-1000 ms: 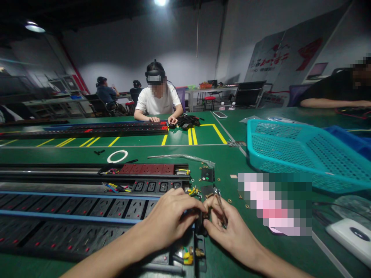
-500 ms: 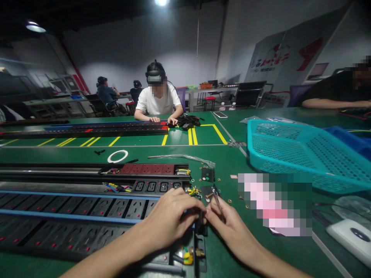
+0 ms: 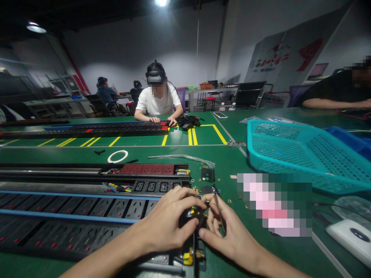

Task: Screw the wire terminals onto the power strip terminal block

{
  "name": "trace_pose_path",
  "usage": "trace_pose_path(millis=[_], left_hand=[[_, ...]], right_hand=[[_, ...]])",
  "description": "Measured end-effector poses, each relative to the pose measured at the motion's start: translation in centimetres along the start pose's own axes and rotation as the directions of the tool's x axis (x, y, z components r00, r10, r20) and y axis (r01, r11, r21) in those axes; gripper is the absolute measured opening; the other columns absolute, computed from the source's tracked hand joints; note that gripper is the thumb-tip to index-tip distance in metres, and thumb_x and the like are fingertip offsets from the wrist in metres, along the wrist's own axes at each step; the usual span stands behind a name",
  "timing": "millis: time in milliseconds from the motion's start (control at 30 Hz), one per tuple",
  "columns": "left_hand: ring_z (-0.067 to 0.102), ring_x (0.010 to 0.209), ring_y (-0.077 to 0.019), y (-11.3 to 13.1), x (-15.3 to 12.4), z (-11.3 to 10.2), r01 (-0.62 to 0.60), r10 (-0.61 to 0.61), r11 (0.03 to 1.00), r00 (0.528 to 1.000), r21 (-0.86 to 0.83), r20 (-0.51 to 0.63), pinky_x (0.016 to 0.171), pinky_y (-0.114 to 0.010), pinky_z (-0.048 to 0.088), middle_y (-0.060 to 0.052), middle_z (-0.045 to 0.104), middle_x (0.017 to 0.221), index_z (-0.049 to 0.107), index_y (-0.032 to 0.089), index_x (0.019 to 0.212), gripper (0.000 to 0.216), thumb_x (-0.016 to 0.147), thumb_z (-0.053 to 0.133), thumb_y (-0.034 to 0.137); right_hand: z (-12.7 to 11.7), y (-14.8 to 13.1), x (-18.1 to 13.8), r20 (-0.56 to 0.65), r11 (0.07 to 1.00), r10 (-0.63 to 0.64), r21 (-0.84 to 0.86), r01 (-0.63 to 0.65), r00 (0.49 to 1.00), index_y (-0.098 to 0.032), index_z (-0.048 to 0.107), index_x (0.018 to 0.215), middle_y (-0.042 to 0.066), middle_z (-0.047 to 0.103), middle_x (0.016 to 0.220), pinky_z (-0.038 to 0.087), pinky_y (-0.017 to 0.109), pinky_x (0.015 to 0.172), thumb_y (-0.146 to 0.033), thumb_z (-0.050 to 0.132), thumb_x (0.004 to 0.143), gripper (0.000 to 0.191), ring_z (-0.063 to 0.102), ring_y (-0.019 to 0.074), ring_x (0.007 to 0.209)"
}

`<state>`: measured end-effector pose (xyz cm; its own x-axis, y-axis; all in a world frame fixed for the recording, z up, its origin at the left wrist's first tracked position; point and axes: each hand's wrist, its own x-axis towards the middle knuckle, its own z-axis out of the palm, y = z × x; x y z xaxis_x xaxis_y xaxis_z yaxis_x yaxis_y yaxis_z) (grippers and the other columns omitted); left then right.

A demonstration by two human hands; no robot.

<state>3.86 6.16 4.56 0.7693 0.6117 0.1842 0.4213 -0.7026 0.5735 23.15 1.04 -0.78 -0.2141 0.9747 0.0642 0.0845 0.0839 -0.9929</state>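
My left hand curls its thumb and fingers round the black end part of a power strip, with a bit of yellow showing between them. My right hand is closed, with a slim dark metal tool lying across its palm; the tool's kind cannot be made out. The right thumb and fingertips are close to the strip's end, and what they may pinch is hidden. Power strips with black sockets run leftward beneath my left arm. Below my hands, a yellow wire terminal sits by a brass bolt.
Small brass nuts and a black plate lie beyond my hands. At the right stand a turquoise basket and a white device. A white ring lies farther back; across the table, a person handles other strips.
My left fingers have parted and shifted, uncovering some yellow at the strip's end. My right thumb has moved down, and the right fingers have curled in beside the end part.
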Motion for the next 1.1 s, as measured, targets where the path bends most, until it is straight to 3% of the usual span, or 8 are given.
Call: trace_pose_path(millis=[367, 500, 800, 1000, 1100], left_hand=[[0.051, 0.116, -0.0234, 0.1, -0.1, -0.5, -0.017, 0.018, 0.999, 0.998, -0.027, 0.059, 0.105, -0.042, 0.039, -0.004, 0.059, 0.132, 0.059, 0.026, 0.121, 0.035, 0.089, 0.062, 0.012], [0.051, 0.118, -0.0241, 0.4, 0.0, -0.8, -0.03, 0.032, 0.999, 0.997, -0.023, 0.074, 0.104, -0.042, 0.039, -0.004, 0.056, 0.14, 0.06, 0.026, 0.12, 0.033, 0.09, 0.063, 0.012], [0.052, 0.12, -0.0257, 0.1, 0.1, -1.1, -0.016, 0.019, 0.999, 0.995, -0.038, 0.102, 0.105, -0.041, 0.039, -0.004, 0.057, 0.139, 0.06, 0.026, 0.118, 0.029, 0.092, 0.07, 0.034], [0.05, 0.127, -0.0247, 0.1, 0.1, -1.0, 0.002, 0.001, 0.999, 0.997, -0.035, 0.082, 0.109, -0.04, 0.037, -0.004, 0.051, 0.146, 0.061, 0.026, 0.113, 0.024, 0.092, 0.07, 0.031], [0.049, 0.128, -0.0236, 0.0, 0.1, -0.9, -0.007, 0.009, 0.999, 0.998, -0.032, 0.061, 0.111, -0.04, 0.035, -0.004, 0.05, 0.146, 0.06, 0.025, 0.112, 0.024, 0.09, 0.071, 0.027]], right_hand=[[0.2, 1.1, 0.3, -0.002, 1.0, 0.013, 0.006, -0.013, 1.0, -0.023, 0.045, 0.115, -0.001, 0.053, 0.092, 0.037, 0.023, 0.053, -0.028, 0.077, 0.078, 0.049, 0.043, 0.0109, 0.062], [0.2, 1.1, 0.2, -0.017, 1.0, -0.009, 0.012, 0.009, 1.0, -0.023, 0.045, 0.106, -0.002, 0.051, 0.09, 0.036, 0.023, 0.053, -0.029, 0.077, 0.078, 0.043, 0.042, 0.0116, 0.064], [0.2, 0.5, 0.4, -0.017, 1.0, -0.004, 0.003, 0.004, 1.0, -0.023, 0.044, 0.101, -0.007, 0.038, 0.075, 0.035, 0.022, 0.051, -0.037, 0.079, 0.077, 0.045, 0.039, 0.011, 0.06], [0.1, 0.5, 0.0, -0.013, 0.994, -0.032, -0.104, 0.03, 0.999, -0.022, 0.04, 0.114, -0.005, 0.041, 0.078, 0.041, 0.024, 0.055, -0.03, 0.068, 0.084, 0.042, 0.044, 0.0129, 0.064], [0.0, 0.5, -0.1, -0.051, 0.983, -0.096, -0.162, 0.087, 0.994, -0.023, 0.042, 0.112, -0.006, 0.04, 0.076, 0.042, 0.024, 0.057, -0.027, 0.06, 0.089, 0.029, 0.046, 0.0135, 0.064]])
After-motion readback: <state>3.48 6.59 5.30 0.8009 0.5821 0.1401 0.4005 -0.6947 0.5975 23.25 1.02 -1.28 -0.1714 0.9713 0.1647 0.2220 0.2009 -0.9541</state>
